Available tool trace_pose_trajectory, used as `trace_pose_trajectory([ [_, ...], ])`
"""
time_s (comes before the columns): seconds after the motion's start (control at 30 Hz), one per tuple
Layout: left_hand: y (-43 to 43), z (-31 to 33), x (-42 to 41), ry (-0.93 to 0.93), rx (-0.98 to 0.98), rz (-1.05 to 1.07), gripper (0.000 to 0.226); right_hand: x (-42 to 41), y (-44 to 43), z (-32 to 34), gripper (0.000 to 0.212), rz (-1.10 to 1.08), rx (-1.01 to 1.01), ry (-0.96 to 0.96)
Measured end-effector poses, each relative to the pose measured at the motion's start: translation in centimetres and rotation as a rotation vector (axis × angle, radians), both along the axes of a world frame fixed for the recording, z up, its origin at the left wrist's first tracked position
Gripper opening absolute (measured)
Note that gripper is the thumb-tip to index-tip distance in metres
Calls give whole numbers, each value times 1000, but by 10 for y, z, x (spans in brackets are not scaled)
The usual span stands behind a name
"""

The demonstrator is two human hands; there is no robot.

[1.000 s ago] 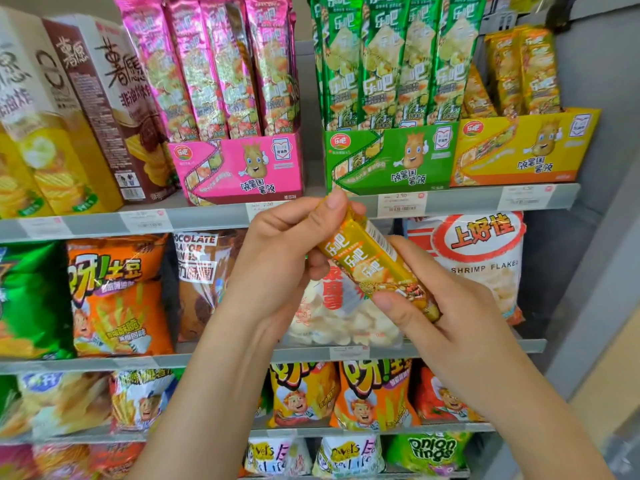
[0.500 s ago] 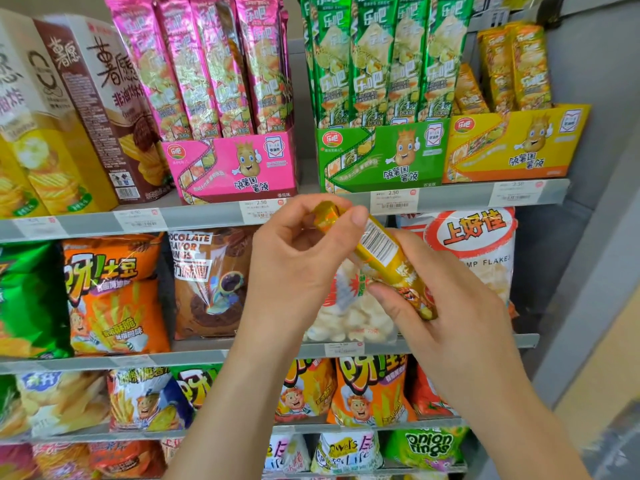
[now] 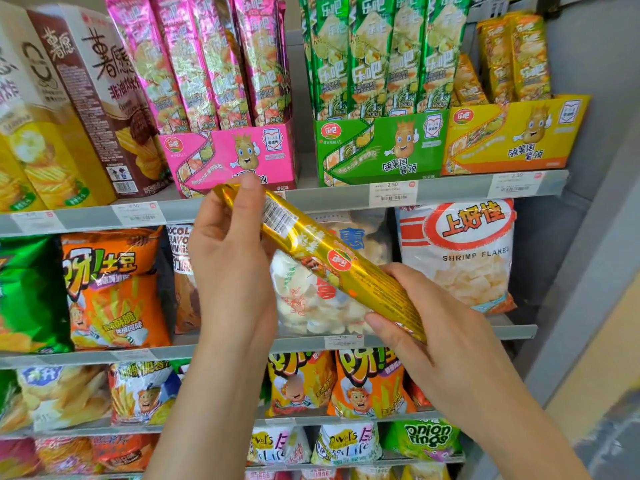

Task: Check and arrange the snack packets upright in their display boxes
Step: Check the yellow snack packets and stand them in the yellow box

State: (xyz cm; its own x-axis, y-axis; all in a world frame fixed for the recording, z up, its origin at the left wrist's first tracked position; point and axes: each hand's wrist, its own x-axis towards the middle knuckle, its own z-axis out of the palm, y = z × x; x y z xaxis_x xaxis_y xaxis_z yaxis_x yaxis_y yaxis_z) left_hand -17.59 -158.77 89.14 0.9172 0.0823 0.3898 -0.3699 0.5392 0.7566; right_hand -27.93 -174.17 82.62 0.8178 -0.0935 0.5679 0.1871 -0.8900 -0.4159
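Currently, from the head view, I log both hands on 1 gold packet (image 3: 322, 261), which is out of any box and held in the air in front of the second shelf row.

- Left hand (image 3: 232, 258): pinches the packet's upper end, thumb tip on the front and fingers behind it. That end sits just in front of the lower edge of the pink display box (image 3: 232, 161).
- Right hand (image 3: 433, 327): grasps the lower end, thumb laid across the front and fingers wrapped behind.
- Packet attitude: tilted, running from upper left down to lower right. A barcode panel near the upper end faces the camera.
- Behind the packet: a clear bag (image 3: 304, 299) of white crackers. To its right stands a shrimp flakes bag (image 3: 460, 254).

Top shelf, left to right:
- Pink packets (image 3: 207, 64) stand in the pink box, leaning slightly left.
- I count 4 green packets (image 3: 377, 57) upright along the front of the green display box (image 3: 381, 150).
- The yellow display box (image 3: 512, 136) is at the far right, touching the green one. It holds yellow packets (image 3: 512, 53): 2 stand tall at the rear and 1 shorter one leans at their left.

The shelf rail (image 3: 450, 192) carries a price tag (image 3: 393, 192) reading 2.50 under the green box.
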Motion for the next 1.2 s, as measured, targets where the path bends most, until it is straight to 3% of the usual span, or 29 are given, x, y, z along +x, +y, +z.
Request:
trace_pose_trajectory([
  [0.17, -3, -7, 6, 113, 18, -82, 15, 2, 4, 0, 48, -12, 35, -75],
  [0.43, -23, -25, -17, 119, 152, -253, 30, 9, 12, 1, 47, -77, 59, -153],
  [0.73, -29, -42, -30, 158, 249, -390, 30, 12, 19, -5, 49, -88, 145, -178],
  [0.97, -13, -31, -22, 51, 376, -153, 40, 7, 11, -10, 33, 81, 383, -212],
  [1.1, -9, -29, -22, -19, 412, -174, 36, 8, 13, -11, 24, 153, 531, -258],
  [1.2, -9, -29, -20, -30, 317, -281, 38, 7, 17, -11, 24, 280, 790, -194],
])
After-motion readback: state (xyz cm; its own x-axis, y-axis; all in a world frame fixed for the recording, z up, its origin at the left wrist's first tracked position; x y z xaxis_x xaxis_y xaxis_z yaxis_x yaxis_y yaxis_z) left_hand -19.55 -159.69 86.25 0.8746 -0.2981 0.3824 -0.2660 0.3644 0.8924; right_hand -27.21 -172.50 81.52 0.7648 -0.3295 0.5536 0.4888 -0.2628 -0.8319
